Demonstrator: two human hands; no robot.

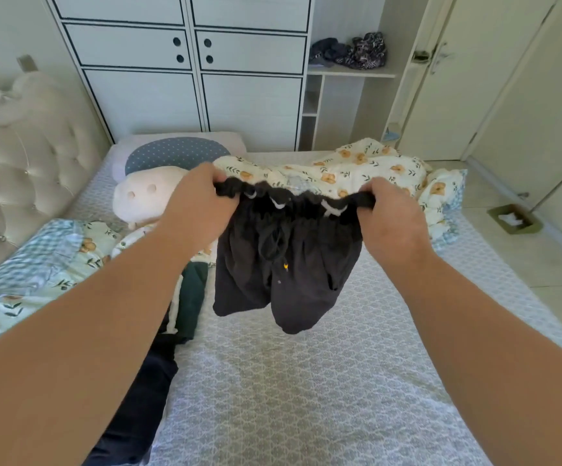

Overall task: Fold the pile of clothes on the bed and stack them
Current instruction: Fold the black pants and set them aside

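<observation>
Two hands of ours hold black shorts (283, 264) up above the bed (306, 381), legs hanging free; our left hand (202, 203) grips one end of the waistband; our right hand (390, 220) grips the other end, fingers curled round it.

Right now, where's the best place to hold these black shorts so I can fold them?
Hold the black shorts at the two ends of the gathered waistband, from above, as the left hand and right hand do now. Held so, the waistband stretches wide and both legs hang straight down over the bed, probably ready to lay flat and fold.
</observation>
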